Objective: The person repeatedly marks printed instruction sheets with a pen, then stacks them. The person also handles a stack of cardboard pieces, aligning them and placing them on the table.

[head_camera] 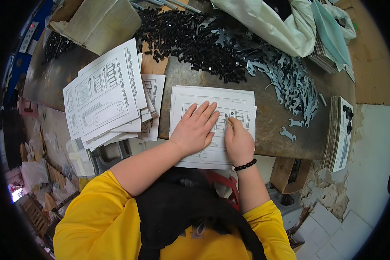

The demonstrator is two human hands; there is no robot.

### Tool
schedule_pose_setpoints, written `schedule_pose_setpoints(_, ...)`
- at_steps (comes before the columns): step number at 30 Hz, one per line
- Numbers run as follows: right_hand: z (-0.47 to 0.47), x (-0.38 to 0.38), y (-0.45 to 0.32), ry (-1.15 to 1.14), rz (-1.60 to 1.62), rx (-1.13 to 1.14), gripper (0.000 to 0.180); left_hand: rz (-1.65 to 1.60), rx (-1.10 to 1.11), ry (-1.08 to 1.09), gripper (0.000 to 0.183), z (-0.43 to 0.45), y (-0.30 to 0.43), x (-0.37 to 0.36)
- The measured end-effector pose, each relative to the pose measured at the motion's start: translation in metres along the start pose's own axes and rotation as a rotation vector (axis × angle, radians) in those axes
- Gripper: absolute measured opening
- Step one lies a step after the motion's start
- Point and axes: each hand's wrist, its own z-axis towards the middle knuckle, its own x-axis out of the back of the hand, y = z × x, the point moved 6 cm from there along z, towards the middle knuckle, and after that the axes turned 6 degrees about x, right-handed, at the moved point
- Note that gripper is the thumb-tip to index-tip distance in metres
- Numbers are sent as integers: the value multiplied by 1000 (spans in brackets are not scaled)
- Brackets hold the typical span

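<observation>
A stack of printed instruction sheets [195, 162] with line drawings of hardware lies before me at the table's front edge. My left hand [196, 128] rests flat on the top sheet with its fingers spread a little. Beside it, my right hand [240, 141] is closed around a thin pen-like tool [227, 119], its tip at the drawings. Most of that tool is hidden by the fingers, so its exact kind is unclear. A bracelet of dark beads [245, 165] circles my right wrist.
More printed sheets [109, 97] are piled at the left, overhanging the table edge. Black bolts [195, 42] are heaped at the back, and open-end wrenches [294, 84] at the right. A cardboard box [100, 24], a white sack [273, 29] and a stack of cards [338, 136] surround them.
</observation>
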Motion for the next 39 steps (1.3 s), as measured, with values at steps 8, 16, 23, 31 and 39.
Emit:
schedule_pose_setpoints(8, -41, -6, -4, -189, -38, -108, 27, 21, 24, -44, 53, -1, 3, -3)
schedule_pose_setpoints(16, 2, 28, 18, 99, 26, -2, 21, -75, -22, -12, 54, 22, 16, 1)
schedule_pose_setpoints(23, 10, 12, 24, -59, -23, -85, 24, -52, -66, -25, 55, 24, 24, -13)
schedule_pose_setpoints(31, -39, 12, 18, -107, -64, -76, 23, -12, -44, -29, 56, 24, 26, -14)
schedule_pose_setpoints(39, -11, 35, 35, 35, 12, -41, 20, -3, -52, -42, 56, 25, 27, -15)
